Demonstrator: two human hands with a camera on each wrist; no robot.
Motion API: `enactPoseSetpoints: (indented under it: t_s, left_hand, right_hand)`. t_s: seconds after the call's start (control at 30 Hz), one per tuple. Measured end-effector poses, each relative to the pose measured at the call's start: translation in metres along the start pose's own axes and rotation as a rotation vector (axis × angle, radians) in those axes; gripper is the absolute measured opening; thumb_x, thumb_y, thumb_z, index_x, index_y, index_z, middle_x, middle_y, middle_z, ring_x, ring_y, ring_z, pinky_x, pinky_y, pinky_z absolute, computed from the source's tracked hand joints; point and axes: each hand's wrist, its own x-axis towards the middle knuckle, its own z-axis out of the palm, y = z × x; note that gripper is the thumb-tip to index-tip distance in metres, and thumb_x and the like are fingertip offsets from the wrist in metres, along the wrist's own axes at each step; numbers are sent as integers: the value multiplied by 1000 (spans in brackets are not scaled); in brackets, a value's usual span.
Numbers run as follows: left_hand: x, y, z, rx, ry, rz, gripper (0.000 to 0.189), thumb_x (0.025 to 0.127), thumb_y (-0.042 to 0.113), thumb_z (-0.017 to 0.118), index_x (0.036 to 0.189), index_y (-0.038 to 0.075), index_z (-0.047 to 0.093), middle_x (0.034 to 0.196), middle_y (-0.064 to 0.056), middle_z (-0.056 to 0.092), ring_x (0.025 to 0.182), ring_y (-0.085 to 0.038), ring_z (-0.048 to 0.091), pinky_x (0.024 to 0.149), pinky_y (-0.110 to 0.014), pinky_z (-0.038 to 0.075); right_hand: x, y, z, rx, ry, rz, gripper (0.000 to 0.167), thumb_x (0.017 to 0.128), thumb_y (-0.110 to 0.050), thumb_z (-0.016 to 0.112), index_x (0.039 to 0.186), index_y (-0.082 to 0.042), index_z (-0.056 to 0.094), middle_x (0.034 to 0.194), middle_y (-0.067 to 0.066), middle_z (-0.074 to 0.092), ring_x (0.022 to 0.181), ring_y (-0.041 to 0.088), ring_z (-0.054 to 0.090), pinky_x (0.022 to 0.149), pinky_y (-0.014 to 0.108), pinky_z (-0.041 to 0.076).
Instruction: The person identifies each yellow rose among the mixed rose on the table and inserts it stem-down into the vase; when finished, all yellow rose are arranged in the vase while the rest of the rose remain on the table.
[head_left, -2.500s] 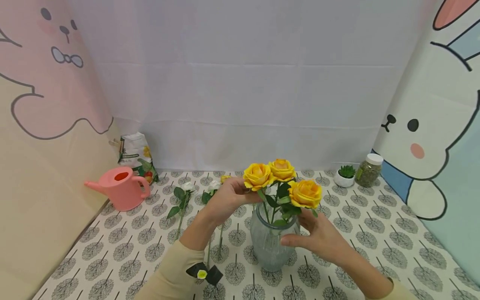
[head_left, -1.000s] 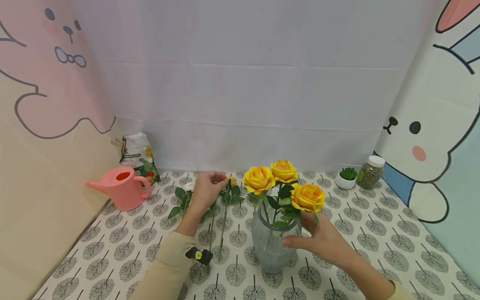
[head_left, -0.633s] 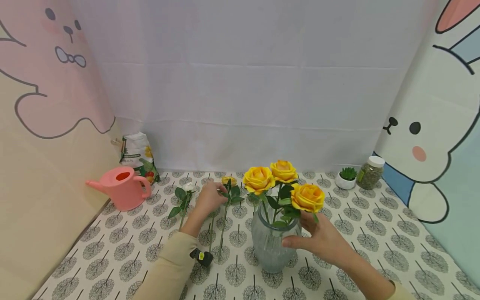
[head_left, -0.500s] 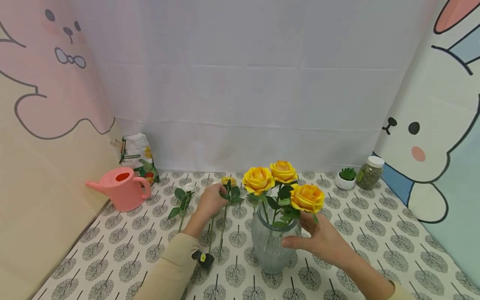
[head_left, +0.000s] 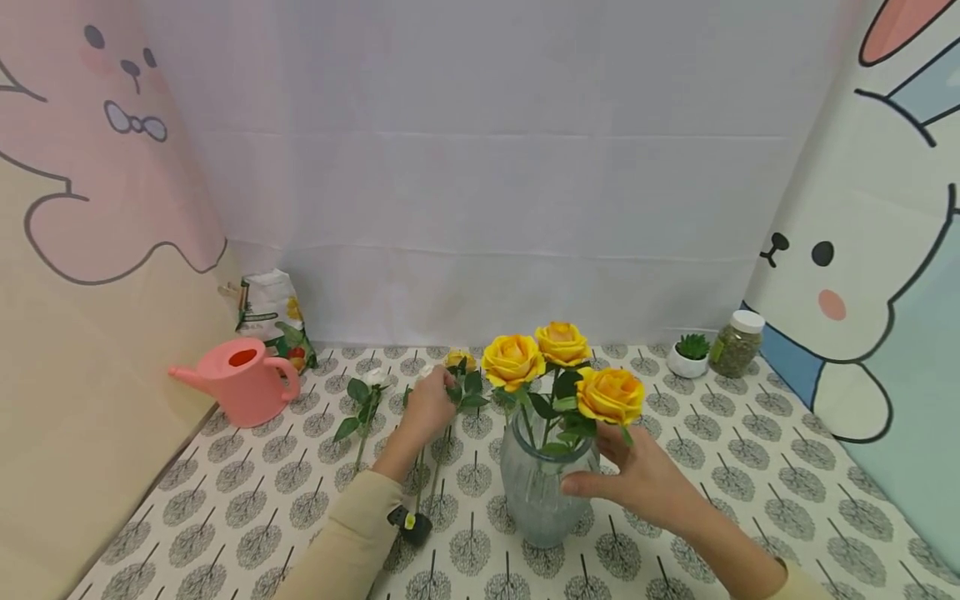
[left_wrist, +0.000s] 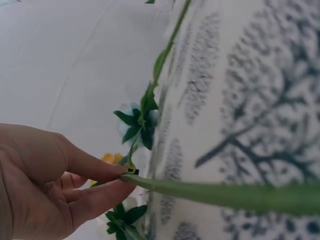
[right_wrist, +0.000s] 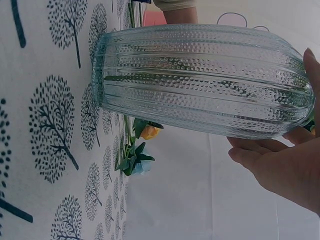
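Note:
In the left wrist view my left hand (left_wrist: 45, 185) pinches a green stem (left_wrist: 215, 195) between thumb and fingers. Yellow petals (left_wrist: 110, 159) show just behind them, belonging to the yellow rose (head_left: 460, 360) lying on the cloth. A white rose (head_left: 426, 371) lies against the left hand (head_left: 429, 407), partly hidden, and another white rose (head_left: 375, 377) lies farther left. My right hand (head_left: 645, 479) holds the ribbed glass vase (head_left: 542, 508), thumb in front and fingers at the far side. Several yellow roses (head_left: 562, 343) stand in the vase.
A pink watering can (head_left: 251, 387) stands at the left beside a printed bag (head_left: 270, 308). At the back right are a small potted succulent (head_left: 688, 357) and a white-lidded jar (head_left: 737, 343). The tree-patterned cloth (head_left: 240, 517) covers the table.
My left hand has moved from the roses in the vase to the flowers lying at left, and now pinches the yellow rose's stem, which has shifted slightly. My right hand stays on the vase.

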Motion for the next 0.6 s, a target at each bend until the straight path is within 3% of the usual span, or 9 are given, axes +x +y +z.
enactPoseSetpoints:
  t_s: [0.1,0.2,0.43,0.6]
  left_hand:
    - [-1,3,-6,-79,24,31,31,85,-11,65,110,4,53,72,-6,58,55,-16,50,47,-27,40]
    - [-1,9,-15,-186,21,18,36,85,-6,71,114,6,52,84,-9,62,62,-21,58,52,-30,47]
    - [-6,24,-33,-516,-57,-15,57,85,-10,65,135,7,44,105,-15,60,82,-25,58,60,-36,53]
    - [-12,31,-44,-613,-112,23,56,86,-9,68,137,6,49,115,-18,59,87,-23,58,68,-37,58]
  right_hand:
    - [0,0,0,-10,2,1,73,88,-10,78,151,-6,40,146,12,51,139,39,41,110,54,32]
    - [1,0,0,-18,3,9,73,88,-11,78,150,-5,40,146,12,51,139,39,40,110,54,32]
    - [1,0,-1,-12,-3,22,72,89,-11,77,150,-3,39,146,13,51,140,40,38,110,53,31]
    - [1,-1,0,-11,-2,19,72,89,-11,77,150,-3,40,146,13,52,139,40,39,110,52,31]
